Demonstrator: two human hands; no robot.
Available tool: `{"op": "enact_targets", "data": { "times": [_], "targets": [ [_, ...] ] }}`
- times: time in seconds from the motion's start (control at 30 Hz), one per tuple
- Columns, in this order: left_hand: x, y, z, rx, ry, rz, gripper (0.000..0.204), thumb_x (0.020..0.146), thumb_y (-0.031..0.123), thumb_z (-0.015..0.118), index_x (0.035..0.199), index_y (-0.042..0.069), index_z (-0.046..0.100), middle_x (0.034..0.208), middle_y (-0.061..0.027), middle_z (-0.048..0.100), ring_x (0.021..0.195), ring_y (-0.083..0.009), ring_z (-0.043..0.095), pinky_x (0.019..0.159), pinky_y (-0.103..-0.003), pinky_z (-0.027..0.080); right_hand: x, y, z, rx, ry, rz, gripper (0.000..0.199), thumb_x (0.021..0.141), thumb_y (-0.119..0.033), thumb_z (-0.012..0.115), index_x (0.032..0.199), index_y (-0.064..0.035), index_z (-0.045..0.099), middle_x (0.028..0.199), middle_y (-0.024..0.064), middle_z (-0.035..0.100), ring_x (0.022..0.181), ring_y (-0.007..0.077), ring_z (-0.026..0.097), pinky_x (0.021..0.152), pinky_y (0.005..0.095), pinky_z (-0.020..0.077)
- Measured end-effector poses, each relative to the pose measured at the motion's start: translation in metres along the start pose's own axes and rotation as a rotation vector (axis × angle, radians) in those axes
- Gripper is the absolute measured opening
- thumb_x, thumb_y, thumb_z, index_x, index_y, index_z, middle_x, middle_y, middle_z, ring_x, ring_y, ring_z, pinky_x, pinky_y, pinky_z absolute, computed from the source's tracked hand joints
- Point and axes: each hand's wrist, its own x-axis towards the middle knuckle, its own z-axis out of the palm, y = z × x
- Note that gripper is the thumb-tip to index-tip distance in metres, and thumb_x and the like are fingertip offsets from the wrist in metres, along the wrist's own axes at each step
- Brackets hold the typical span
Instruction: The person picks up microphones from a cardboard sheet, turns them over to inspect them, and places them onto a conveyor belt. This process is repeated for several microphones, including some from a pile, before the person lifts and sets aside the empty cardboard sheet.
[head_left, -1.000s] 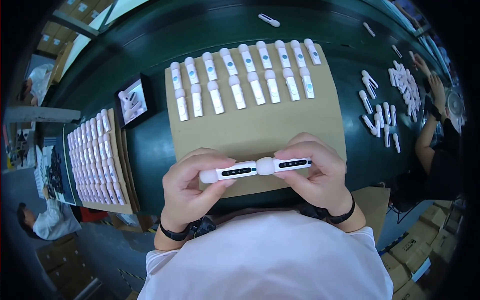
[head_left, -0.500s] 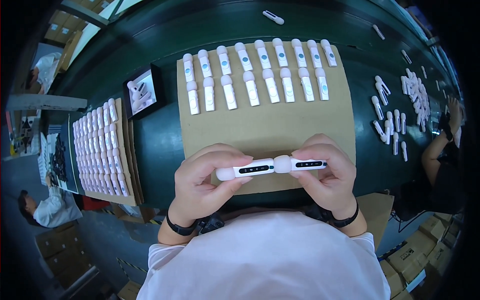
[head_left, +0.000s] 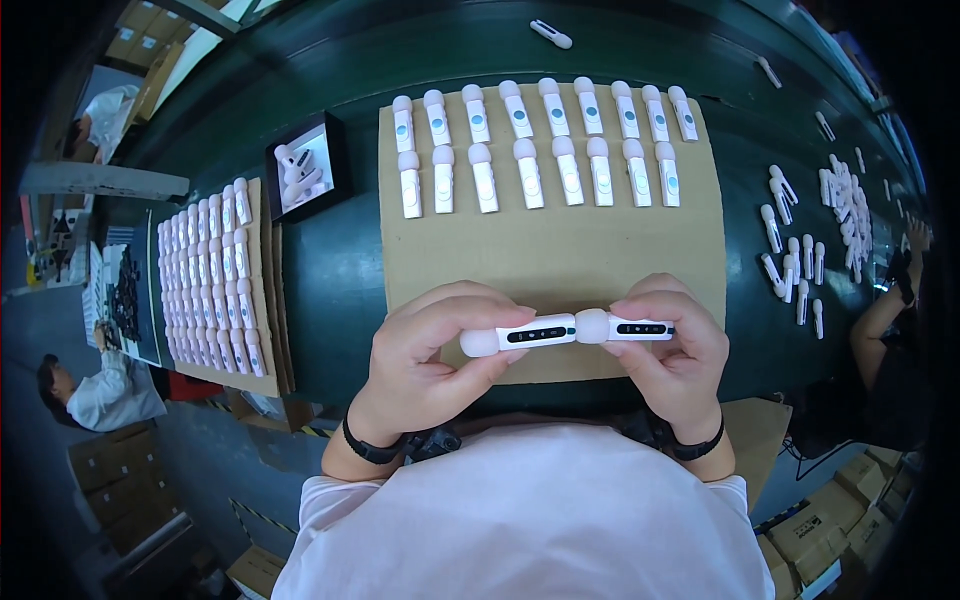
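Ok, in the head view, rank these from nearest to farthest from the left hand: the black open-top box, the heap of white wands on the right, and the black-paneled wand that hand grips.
1. Black-paneled wand: gripped by the left hand.
2. Black open-top box: ahead and to the left.
3. Heap of white wands: far right on the green table.

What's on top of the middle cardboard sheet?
Two rows of white devices lie on the cardboard sheet. The left hand, right hand and held devices cover part of its nearer side; anything there is hidden.
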Motion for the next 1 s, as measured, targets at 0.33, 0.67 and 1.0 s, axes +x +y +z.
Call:
{"op": "enact_targets", "data": {
  "times": [0.33,0.67,1.0],
  "targets": [
    [-0.005,-0.005,0.000,-0.109,0.060,-0.035,0.028,0.074,-0.006,0.071,0.101,-0.002,0.066,0.097,-0.0140,0.067,0.088,-0.0230,0.066,0.077,-0.030,0.051,0.004,-0.002,-0.002,-0.033,-0.061,-0.026,0.028,0.074,0.006,0.072,0.099,0.0000,0.063,0.091,0.0107,0.062,0.079,0.0194,0.059,0.067,0.0274,0.0457],
    [-0.002,-0.011,-0.003,-0.012,0.026,0.101,0.020,0.076,-0.004,0.069,0.095,-0.005,0.064,0.100,-0.0160,0.065,0.089,-0.0242,0.063,0.080,-0.034,0.050,0.023,-0.021,0.029,-0.132,-0.094,-0.153,0.030,0.071,0.005,0.073,0.098,-0.0028,0.062,0.093,0.0108,0.064,0.079,0.0257,0.062,0.066,0.0344,0.0486],
    [-0.018,-0.010,-0.037,0.369,0.085,0.238,0.031,0.072,-0.004,0.071,0.103,-0.002,0.065,0.094,-0.0155,0.067,0.084,-0.0280,0.065,0.074,-0.035,0.051,0.039,-0.023,0.063,-0.255,-0.202,-0.191,0.030,0.074,0.002,0.072,0.101,-0.0027,0.061,0.087,0.0111,0.064,0.078,0.0280,0.062,0.065,0.0369,0.0495]
  ]
}}
